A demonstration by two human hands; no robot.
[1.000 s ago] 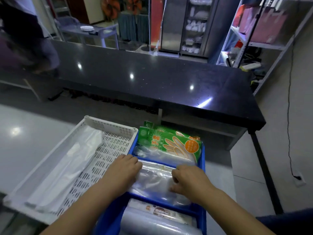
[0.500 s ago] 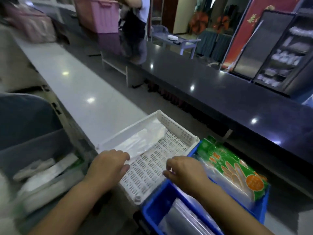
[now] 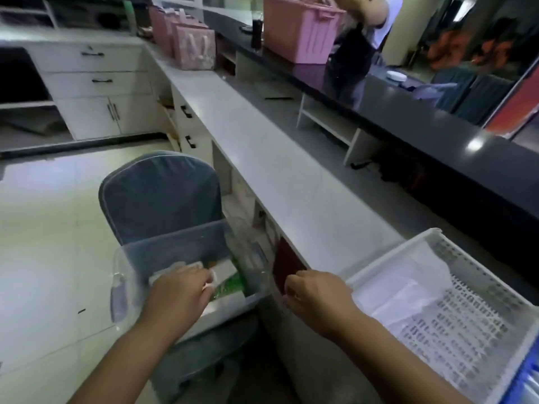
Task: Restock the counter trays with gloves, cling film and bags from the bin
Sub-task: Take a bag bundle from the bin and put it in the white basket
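A clear plastic bin (image 3: pixel 124 290) sits on a blue-grey chair (image 3: pixel 160 193) to the left of the white counter (image 3: pixel 277 170). It holds white packs and a green pack (image 3: pixel 230 285). My left hand (image 3: pixel 178 290) is down inside the bin, with its fingers on the white packs; whether it grips one is hidden. My right hand (image 3: pixel 318 295) hovers at the counter's near edge, fingers curled with nothing in them. A white perforated tray (image 3: pixel 390 253) on the counter holds clear plastic bags (image 3: pixel 408 281). A corner of the blue tray (image 3: pixel 525 380) shows at the bottom right.
A raised black counter (image 3: pixel 437 135) runs behind the white one. On it, far back, stands a pink bin (image 3: pixel 297 27) with another person (image 3: pixel 355 39) behind it. Pink gift bags (image 3: pixel 192 48) stand at the white counter's far end. White cabinets line the left wall.
My view has swung left from the blue tray to the bin on the chair. My left hand left the trays and dropped into the bin. My right hand pulled back to the counter edge.
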